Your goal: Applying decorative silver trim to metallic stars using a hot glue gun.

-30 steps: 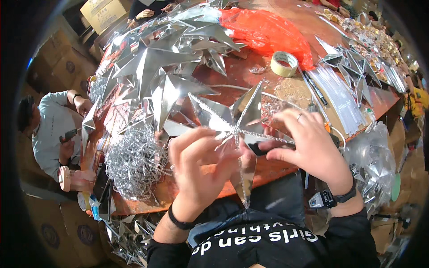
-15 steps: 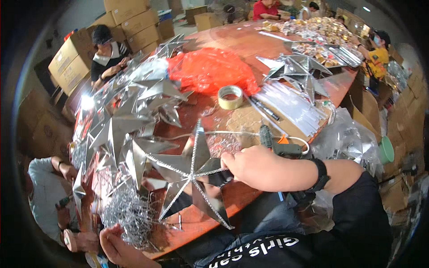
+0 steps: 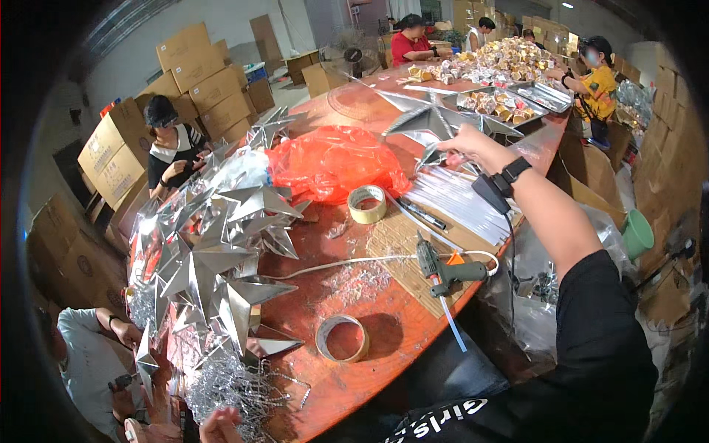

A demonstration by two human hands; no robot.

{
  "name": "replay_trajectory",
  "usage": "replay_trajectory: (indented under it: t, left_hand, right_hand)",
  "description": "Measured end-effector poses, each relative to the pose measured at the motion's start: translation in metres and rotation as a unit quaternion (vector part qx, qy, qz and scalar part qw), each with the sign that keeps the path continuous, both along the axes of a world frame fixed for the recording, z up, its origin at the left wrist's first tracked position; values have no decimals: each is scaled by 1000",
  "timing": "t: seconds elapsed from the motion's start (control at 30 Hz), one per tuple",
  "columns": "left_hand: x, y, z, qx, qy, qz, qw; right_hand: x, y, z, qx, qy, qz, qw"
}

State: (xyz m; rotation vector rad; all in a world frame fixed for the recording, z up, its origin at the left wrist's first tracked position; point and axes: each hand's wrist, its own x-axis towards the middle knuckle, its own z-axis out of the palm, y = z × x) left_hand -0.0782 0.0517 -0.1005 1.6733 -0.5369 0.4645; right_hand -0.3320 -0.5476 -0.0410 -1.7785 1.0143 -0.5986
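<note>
At the far right of the table, my right hand (image 3: 473, 148) is closed on the edge of a silver star (image 3: 425, 122). The star lies over other silver stars there, and my fingers partly hide its near point. Low at the left, my left hand (image 3: 220, 426) is cut by the frame edge, its fingers curled together; whatever is in them cannot be made out. Beside it lies a tangle of silver bead-like strands (image 3: 229, 387). A tape roll (image 3: 323, 343) lies on the near part of the table.
A green glue gun (image 3: 450, 270) lies on cardboard by the table's right edge, its white cord running left. Shiny stars (image 3: 196, 269) pile up at the left. A red plastic bag (image 3: 336, 162), another tape roll (image 3: 367, 216) and white sticks (image 3: 454, 203) lie mid-table. Several people work around it.
My right hand has carried the strand-trimmed star from the near side to the stars at the far right. The tape roll and table beneath have come into view. My left hand sits lower.
</note>
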Motion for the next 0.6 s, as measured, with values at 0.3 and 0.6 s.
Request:
replay_trajectory:
  t: [0.3,0.6]
  left_hand:
    - [-9,-10,-11,44,-22,-84,995]
    - [-18,-39,-15,29,14,-64,997]
  right_hand:
    - [-63,7,-2,-98,-137,-164,972]
    - [-222,131,-6,-39,106,-141,984]
